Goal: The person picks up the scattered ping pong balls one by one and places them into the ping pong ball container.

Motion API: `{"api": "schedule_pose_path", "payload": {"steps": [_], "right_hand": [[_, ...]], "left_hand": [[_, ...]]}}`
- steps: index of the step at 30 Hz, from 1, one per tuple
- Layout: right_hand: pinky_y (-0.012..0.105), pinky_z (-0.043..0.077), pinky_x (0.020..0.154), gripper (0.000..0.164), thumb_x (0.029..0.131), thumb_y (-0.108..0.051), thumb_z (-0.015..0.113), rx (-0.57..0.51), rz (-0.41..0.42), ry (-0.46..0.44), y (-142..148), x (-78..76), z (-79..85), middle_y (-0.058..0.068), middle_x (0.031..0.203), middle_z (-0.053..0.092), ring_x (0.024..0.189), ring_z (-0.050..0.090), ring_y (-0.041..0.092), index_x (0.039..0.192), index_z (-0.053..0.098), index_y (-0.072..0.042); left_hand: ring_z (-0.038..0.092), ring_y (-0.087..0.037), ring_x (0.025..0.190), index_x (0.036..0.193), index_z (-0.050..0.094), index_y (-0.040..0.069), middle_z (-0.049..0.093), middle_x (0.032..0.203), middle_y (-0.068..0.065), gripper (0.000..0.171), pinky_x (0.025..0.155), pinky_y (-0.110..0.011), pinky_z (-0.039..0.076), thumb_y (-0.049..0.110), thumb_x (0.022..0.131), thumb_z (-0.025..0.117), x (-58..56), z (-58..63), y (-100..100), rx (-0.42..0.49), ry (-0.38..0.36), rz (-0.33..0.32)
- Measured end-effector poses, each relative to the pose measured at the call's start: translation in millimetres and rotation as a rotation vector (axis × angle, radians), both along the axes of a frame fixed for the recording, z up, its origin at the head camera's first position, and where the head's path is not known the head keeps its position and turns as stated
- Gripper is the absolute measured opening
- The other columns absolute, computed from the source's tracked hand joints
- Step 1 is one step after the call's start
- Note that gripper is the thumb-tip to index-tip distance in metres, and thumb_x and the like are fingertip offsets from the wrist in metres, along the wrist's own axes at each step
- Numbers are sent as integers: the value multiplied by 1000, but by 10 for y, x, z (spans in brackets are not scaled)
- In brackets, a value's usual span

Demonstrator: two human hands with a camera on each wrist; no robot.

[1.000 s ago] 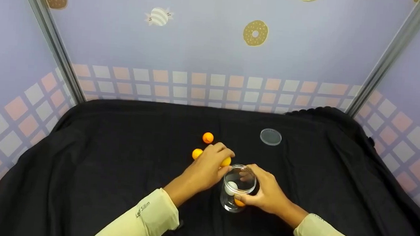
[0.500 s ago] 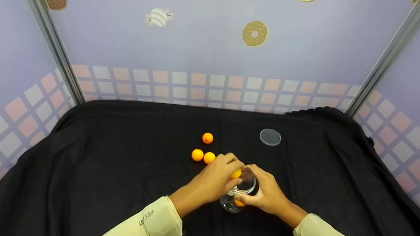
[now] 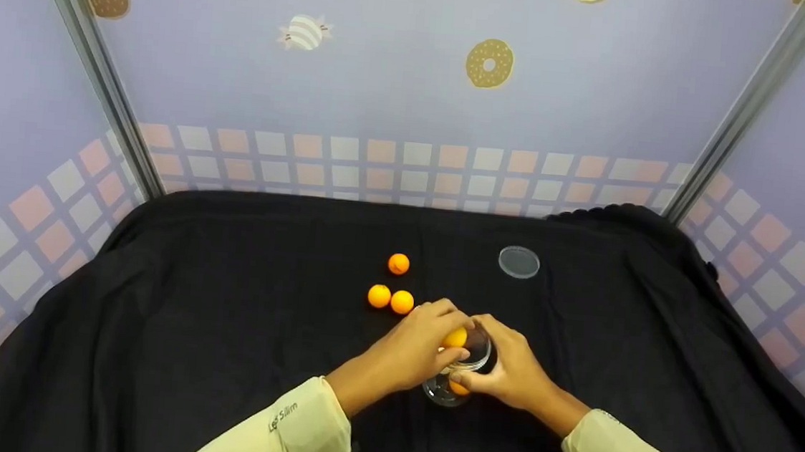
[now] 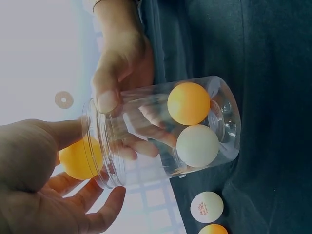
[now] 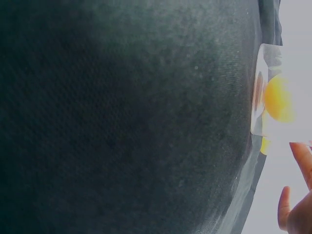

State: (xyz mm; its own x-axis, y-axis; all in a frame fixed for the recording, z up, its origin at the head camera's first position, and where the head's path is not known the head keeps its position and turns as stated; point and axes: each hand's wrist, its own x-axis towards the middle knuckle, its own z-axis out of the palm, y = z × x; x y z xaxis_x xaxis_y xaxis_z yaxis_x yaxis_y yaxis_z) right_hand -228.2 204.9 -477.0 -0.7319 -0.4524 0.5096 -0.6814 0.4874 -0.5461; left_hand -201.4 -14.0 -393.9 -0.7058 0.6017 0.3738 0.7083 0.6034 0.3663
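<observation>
One orange ball (image 3: 455,337) is at the mouth of the clear jar (image 4: 165,152), pinched by the left hand (image 3: 423,343); the right hand (image 3: 512,367) grips the jar near its rim. The ball should be light, stiff, slick and dentable, best held gently around its middle.

I see the left hand (image 3: 416,346) pinching an orange ball (image 3: 455,337) over the mouth of a clear jar (image 3: 477,348).
The right hand (image 3: 512,367) grips the jar near its rim, and a second orange ball (image 3: 458,387) shows low inside, by that thumb; I can't make out whether the pinched one is past the rim. On the black cloth (image 3: 260,301) beyond the left hand I count a close pair of orange balls (image 3: 379,296), with a single ball (image 3: 399,264) behind them. A clear disc (image 3: 519,262) lies to their right. Behind the cloth I get a pale purple wall (image 3: 384,88) with printed doughnuts above pink and white squares.
</observation>
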Motion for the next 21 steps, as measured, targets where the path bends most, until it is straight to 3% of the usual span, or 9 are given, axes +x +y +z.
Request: {"api": "schedule_pose_path", "payload": {"steps": [11, 21], "right_hand": [[28, 56, 79, 61, 74, -46, 87, -6, 0, 16, 1, -3, -16, -14, 110, 65, 94, 64, 6, 126, 59, -30], [26, 57, 79, 60, 74, -46, 87, -13, 14, 41, -10, -6, 0, -16, 110, 65, 93, 65, 6, 125, 60, -32]], "left_hand": [[65, -19, 102, 117, 71, 13, 67, 112, -2, 29, 101, -37, 51, 25, 91, 77, 5, -21, 25, -1, 13, 10], [65, -18, 100, 117, 71, 14, 67, 111, -1, 28, 94, -32, 52, 25, 92, 76, -1, -18, 27, -32, 37, 10]]}}
